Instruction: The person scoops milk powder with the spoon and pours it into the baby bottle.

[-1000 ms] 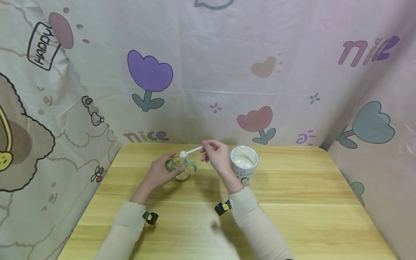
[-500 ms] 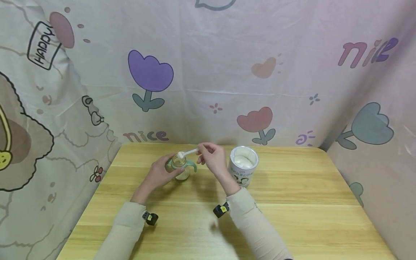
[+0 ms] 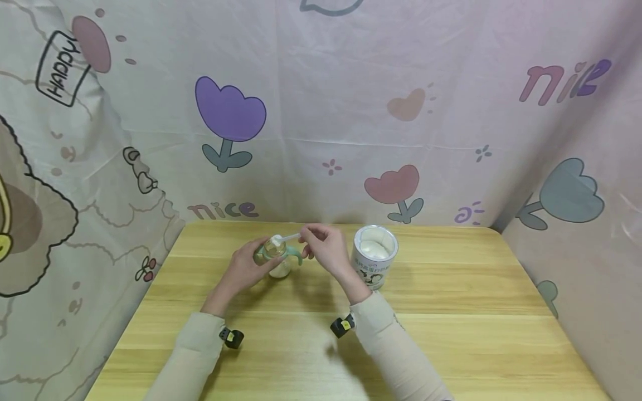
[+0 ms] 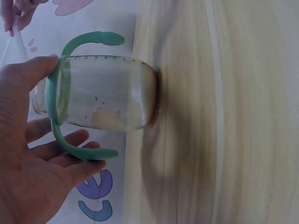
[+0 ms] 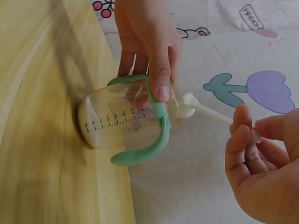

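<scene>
Left hand [image 3: 248,264]: clamped on the bottle [image 5: 100,107] at its green two-handled collar [image 5: 160,112], thumb on one side, fingers round the other
Right hand [image 3: 326,248]: thumb and fingers together, pinching the handle end of the white scoop [image 5: 212,114]
Bottle position: upright on the bench [image 3: 451,289], base touching the wood, in front of the patterned backdrop [image 3: 321,83]
Scoop position: handle slanted, bowl at the bottle mouth, heaped with white powder [image 5: 188,98]; contact between bowl and rim cannot be told
Can [image 3: 372,268]: upright and open on the bench, to the right of the bottle and near the right wrist
Head view only: the can, the white contents inside it, both sleeves
Right wrist view only: the numbered face of the graduation scale [image 5: 114,122] and a clear side view of the heaped bowl
Left wrist view only: the left fingers spread behind the collar, and the scale almost edge-on
Cut off: in the left wrist view, the right hand at the upper corner
Obscured: lower edge of the can, partly behind the right wrist; small print on its label unreadable
Hard to make out: the bottle's contents, a pale layer near the base
</scene>
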A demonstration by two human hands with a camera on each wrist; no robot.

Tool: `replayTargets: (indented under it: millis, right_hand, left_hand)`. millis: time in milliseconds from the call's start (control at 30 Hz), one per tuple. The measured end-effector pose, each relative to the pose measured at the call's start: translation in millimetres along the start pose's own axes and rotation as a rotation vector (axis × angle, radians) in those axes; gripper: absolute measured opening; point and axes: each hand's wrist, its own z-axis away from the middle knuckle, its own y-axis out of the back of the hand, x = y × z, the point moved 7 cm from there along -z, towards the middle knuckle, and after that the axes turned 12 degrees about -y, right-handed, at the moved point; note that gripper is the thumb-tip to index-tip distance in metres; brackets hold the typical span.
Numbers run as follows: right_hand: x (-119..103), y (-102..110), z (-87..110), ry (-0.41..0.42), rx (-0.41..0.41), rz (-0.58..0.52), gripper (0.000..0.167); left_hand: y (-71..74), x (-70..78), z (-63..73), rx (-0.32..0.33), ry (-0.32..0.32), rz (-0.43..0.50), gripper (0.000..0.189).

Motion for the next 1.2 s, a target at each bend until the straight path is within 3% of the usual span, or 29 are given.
replayTargets:
  millis: [400, 1200]
  right_hand:
    - [0.2, -0.6, 4.9, 0.038, -0.046, 0.104, 0.022]
    - [1.6, 1.1, 4.1, 0.087, -0.075, 0.125, 0.019]
  left_hand:
    - [-0.1, -0.7, 0.8, -0.002, 0.002, 0.016, 0.074]
    - [-0.4, -1.5, 0.9, -0.001, 0.008, 0.0, 0.079]
